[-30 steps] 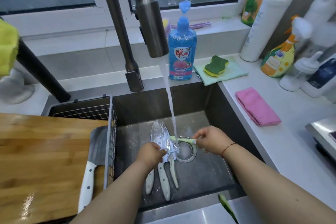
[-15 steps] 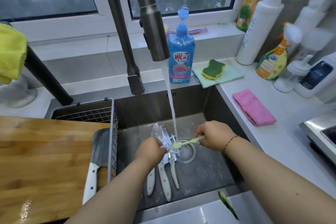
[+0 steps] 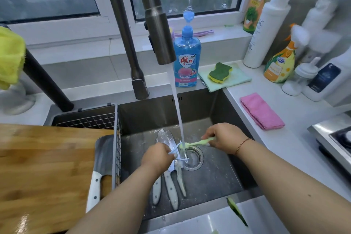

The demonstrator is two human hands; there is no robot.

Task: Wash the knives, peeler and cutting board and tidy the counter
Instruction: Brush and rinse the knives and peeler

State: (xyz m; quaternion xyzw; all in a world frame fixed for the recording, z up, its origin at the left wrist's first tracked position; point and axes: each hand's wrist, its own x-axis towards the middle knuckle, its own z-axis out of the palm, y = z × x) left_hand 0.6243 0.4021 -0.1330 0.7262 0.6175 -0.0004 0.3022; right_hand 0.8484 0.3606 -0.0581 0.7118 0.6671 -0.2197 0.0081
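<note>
In the sink [image 3: 218,175], my right hand [image 3: 225,137] holds the light green peeler [image 3: 193,143] by its handle under the running water [image 3: 177,112]. My left hand [image 3: 158,158] pinches the peeler's head end, with a pale blue loop between the fingers. Three white-handled knives [image 3: 170,186] lie on the sink floor under my left hand. The wooden cutting board [image 3: 45,173] spans the counter at left, with a cleaver [image 3: 100,169] resting on its right edge.
The faucet [image 3: 159,30] hangs over the sink. A blue dish soap bottle [image 3: 187,57], a green sponge [image 3: 220,72] on a mint cloth, a pink cloth [image 3: 261,111] and several bottles stand on the right counter. A green peel scrap [image 3: 236,210] lies on the front ledge.
Both hands have lifted the peeler slightly higher in the stream and tilted it, and my view has drifted a little. The knives and board have stayed put.
</note>
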